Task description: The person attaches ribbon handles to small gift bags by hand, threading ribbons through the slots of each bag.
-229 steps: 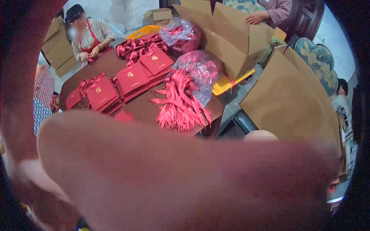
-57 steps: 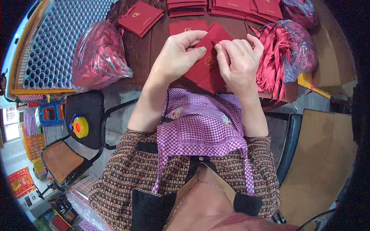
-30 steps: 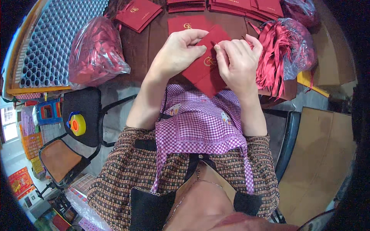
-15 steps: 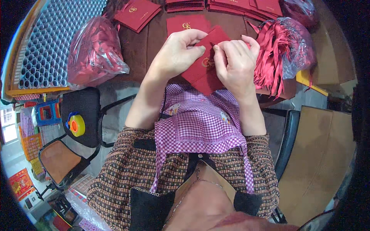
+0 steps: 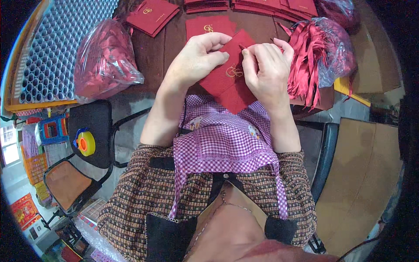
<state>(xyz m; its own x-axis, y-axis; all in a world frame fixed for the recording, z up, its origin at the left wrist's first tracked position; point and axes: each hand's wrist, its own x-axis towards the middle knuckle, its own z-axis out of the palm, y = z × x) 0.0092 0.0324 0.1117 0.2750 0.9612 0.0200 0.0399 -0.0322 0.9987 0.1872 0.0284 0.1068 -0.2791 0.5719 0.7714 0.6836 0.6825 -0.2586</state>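
A flat red paper bag (image 5: pixel 232 83) with a gold emblem is tilted cornerwise above my lap, at the table's near edge. My left hand (image 5: pixel 197 59) grips its upper left side, thumb on the front and fingers behind. My right hand (image 5: pixel 268 65) is closed in a pinch at the bag's upper right edge, on a thin red ribbon (image 5: pixel 242 46) of which only a bit shows. Behind it another red bag (image 5: pixel 205 25) lies on the table. To the right, a bundle of red ribbons (image 5: pixel 305 61) spills from a clear plastic bag (image 5: pixel 335 50).
A clear plastic bag of red pieces (image 5: pixel 107 61) stands at left, beside a tray of round cells (image 5: pixel 56 52). Stacked red bags (image 5: pixel 152 16) lie at the back. A black chair (image 5: pixel 91 118) holds a yellow tape roll (image 5: pixel 86 143). Brown cardboard (image 5: pixel 358 174) is at right.
The red bag has turned slightly, its lower corner dropping and its front facing me more. My right hand's pinch stays at its upper edge; the whole view has shifted a little.
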